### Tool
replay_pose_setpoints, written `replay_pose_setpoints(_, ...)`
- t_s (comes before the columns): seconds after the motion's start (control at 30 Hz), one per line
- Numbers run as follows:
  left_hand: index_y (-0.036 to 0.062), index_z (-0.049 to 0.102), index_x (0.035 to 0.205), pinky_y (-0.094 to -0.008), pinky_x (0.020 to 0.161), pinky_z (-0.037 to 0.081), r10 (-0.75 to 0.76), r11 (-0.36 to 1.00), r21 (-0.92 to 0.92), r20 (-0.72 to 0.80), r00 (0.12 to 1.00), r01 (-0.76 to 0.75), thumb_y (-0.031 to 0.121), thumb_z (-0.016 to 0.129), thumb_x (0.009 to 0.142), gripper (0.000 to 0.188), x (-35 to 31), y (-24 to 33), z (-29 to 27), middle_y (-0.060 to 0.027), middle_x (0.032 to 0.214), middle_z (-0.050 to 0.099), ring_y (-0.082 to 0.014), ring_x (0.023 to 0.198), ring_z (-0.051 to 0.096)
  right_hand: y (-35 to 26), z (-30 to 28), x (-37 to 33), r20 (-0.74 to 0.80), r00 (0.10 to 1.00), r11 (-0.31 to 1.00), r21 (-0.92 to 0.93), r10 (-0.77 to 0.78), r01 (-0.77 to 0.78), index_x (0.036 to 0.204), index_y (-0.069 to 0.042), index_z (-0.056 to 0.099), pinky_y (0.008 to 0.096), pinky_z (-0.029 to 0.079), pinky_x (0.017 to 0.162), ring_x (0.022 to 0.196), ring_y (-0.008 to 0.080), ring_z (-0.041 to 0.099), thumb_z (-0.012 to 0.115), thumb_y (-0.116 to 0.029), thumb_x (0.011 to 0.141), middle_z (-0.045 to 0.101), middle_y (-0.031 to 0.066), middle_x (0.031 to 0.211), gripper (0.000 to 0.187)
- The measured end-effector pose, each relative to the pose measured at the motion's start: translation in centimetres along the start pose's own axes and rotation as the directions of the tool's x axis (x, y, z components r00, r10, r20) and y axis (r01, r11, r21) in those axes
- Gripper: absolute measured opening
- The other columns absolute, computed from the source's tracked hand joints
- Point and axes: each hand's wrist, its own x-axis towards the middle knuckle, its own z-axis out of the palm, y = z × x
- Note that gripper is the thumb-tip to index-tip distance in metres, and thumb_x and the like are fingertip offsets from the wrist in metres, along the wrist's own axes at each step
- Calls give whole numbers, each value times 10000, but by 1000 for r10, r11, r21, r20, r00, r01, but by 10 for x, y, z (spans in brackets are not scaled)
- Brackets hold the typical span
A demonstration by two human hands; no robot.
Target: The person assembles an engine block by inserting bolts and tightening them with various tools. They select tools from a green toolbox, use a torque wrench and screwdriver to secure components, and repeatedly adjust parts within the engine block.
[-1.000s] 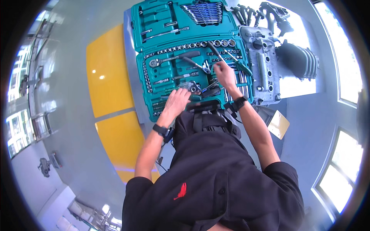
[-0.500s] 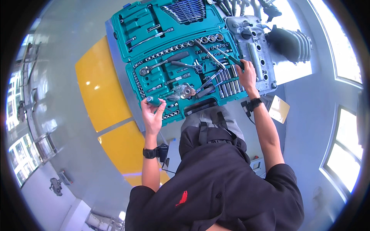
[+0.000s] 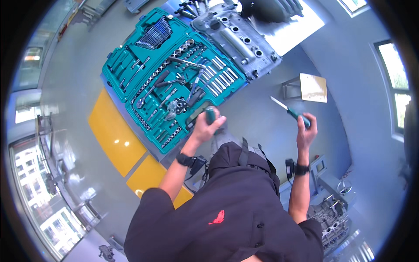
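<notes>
Green handles (image 3: 294, 114) fill curled left fingers (image 3: 218, 122) and right fingers (image 3: 311, 117), both forearms (image 3: 300, 190) stretched forward.

Workbench (image 3: 126, 114): open teal tool case (image 3: 150, 81), grey metal engine cover (image 3: 235, 39), dark ribbed part (image 3: 270, 11) on top.

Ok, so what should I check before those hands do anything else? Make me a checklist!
1. Right hand grips the screwdriver by its green handle: ok.
2. The screwdriver's tip is apart from the left hand: ok, there's a gap.
3. We know what the green object in the left hand is: cannot tell, it's partly covered and blurry.
4. Tool case is open: ok.
5. Long silver sockets are lined up in rows: ok.
6. Nothing lies across other tools: not ok, a dark-handled tool does.
</notes>
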Motion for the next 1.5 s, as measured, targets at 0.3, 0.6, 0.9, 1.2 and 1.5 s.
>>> replay_pose_setpoints(0.3, 54, 542, 844, -417, 578, 465, 210, 777, 205, 808, 551, -596, 366, 720, 834, 359, -28, 5, 244, -127, 717, 582, -348, 633, 570, 76, -176, -222, -143, 922, 902, -197, 361, -384, 981, -28, 646, 295, 420, 657, 743, 160, 520, 702, -153, 852, 575, 52, 848, 188)
replay_pose_setpoints(0.6, 61, 571, 842, -450, 725, 497, 250, 706, -199, 968, -24, -680, 423, 732, 788, 400, -89, -24, 441, -117, 964, 605, -318, 900, 594, 90, -259, -296, -415, 832, 868, -168, 367, -467, 994, -17, 641, 318, 418, 648, 755, 207, 536, 701, -182, 853, 562, 78, 841, 225)
replay_pose_setpoints(0.9, 47, 555, 895, -458, 748, 455, -50, 918, -139, 888, -457, -371, 333, 739, 837, 345, -106, -37, 590, -155, 988, 483, -357, 863, 550, 90, -333, -267, -748, 451, 834, 245, 487, -493, 1017, -20, 638, 289, 473, 673, 738, 146, 566, 685, -177, 861, 595, 53, 867, 226)
replay_pose_setpoints(1.2, 47, 544, 877, -345, 744, 420, 10, 998, -41, 794, -608, -37, 249, 723, 867, 270, -156, -49, 751, -106, 906, 502, -232, 823, 501, 96, -395, -299, -814, 19, 762, 535, 580, -365, 1219, -7, 557, 283, 498, 746, 802, 134, 602, 678, -225, 904, 601, 69, 939, 401)
replay_pose_setpoints(1.5, 98, 435, 963, -305, 722, 409, -3, 917, 258, 767, -642, 303, 578, 610, 883, 517, -276, -60, 846, -71, 960, 457, -157, 821, 464, 101, -461, -326, -858, -87, 635, 439, 506, -635, 1004, -2, 590, 357, 513, 685, 791, 262, 654, 718, -164, 848, 609, 124, 915, 259)
